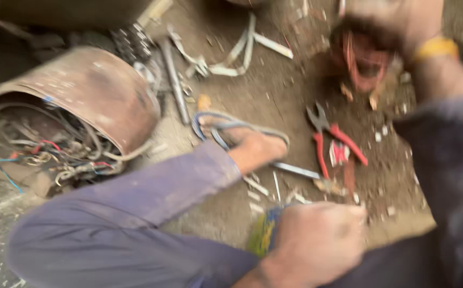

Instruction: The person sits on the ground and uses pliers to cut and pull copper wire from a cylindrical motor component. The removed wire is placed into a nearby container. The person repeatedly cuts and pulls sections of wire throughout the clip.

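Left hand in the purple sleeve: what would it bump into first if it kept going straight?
Probably the red-handled metal pliers lying just ahead of the left hand, though blur hides depth.

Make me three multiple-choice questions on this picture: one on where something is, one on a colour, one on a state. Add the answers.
1. Where is the rusty drum stuffed with wires?
A. At the right edge of the view
B. At the left of the view, on its side
C. In the lower hand

2. What colour are the handles of the pliers on the ground?
A. Red
B. Black
C. White

3. How is the left hand, at the bottom of the view?
A. Flat and open on the ground
B. Pointing with one finger
C. Closed in a fist

Answers:
1. B: the rusty drum lies on its side at the left, its open end showing tangled wires.
2. A: the pliers have red handles.
3. C: the left hand is curled shut on a green-and-yellow thing, too blurred to identify.
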